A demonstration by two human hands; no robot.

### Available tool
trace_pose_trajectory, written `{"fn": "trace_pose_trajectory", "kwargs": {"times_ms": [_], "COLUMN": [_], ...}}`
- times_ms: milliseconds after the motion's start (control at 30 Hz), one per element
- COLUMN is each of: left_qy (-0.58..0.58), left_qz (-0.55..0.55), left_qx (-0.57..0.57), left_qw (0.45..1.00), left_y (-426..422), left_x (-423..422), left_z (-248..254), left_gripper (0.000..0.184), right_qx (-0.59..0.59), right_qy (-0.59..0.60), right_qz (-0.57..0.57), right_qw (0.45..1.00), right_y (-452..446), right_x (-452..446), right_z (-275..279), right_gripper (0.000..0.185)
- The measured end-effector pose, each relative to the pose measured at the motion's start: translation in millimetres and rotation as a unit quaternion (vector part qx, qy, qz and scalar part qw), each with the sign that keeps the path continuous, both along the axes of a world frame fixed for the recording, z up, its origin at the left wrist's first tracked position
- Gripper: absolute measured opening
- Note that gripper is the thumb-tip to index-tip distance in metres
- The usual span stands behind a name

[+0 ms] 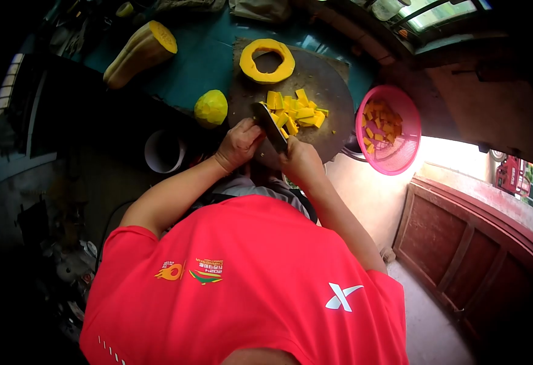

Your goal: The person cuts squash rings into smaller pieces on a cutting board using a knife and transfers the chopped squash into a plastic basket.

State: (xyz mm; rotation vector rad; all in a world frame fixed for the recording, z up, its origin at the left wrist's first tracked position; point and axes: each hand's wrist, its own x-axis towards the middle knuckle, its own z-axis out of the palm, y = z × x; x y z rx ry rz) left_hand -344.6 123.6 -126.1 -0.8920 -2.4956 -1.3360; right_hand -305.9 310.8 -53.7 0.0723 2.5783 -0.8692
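Note:
My right hand [303, 162] is wrapped round the handle of a dark-bladed knife [269, 126], its blade slanting up and left over the round cutting board [324, 76]. Left of the blade, my left hand [241, 143] is closed near the board's lower left edge; what its fingers hold, if anything, is hidden. Cut yellow pumpkin pieces [306, 113] lie in a pile just right of the knife. A hollow pumpkin ring [249, 70] rests at the top of the board. The peeled yellow piece [211, 108] sits beside the board on the left.
A long pumpkin half [138, 58] lies on the teal table [193, 67] at the upper left. To the right is a pink basket [394, 159] with orange pieces inside. Below the table's left side stands a white bucket [155, 155]. A wooden panel [436, 237] is at the right.

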Motion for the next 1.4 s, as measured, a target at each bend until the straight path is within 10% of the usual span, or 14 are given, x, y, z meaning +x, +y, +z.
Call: {"fn": "trace_pose_trajectory", "kwargs": {"times_ms": [933,1133,1400], "left_qy": [-0.106,0.037,0.025], "left_qz": [0.176,-0.168,-0.181], "left_qx": [0.068,-0.043,-0.176], "left_qw": [0.976,0.984,0.967], "left_y": [15.2,50.6,60.0], "left_x": [-31.9,-6.5,-14.0], "left_z": [28.5,94.1,66.2], "left_gripper": [0.013,0.024,0.049], "right_qx": [0.051,0.048,0.08], "right_qy": [0.098,0.121,0.087], "right_qz": [-0.104,-0.103,-0.063], "right_qw": [0.988,0.986,0.991], "right_y": [26.0,32.1,48.4], "right_x": [11.2,13.1,32.3], "right_z": [11.8,9.4,30.8], "right_gripper": [0.023,0.034,0.05]}}
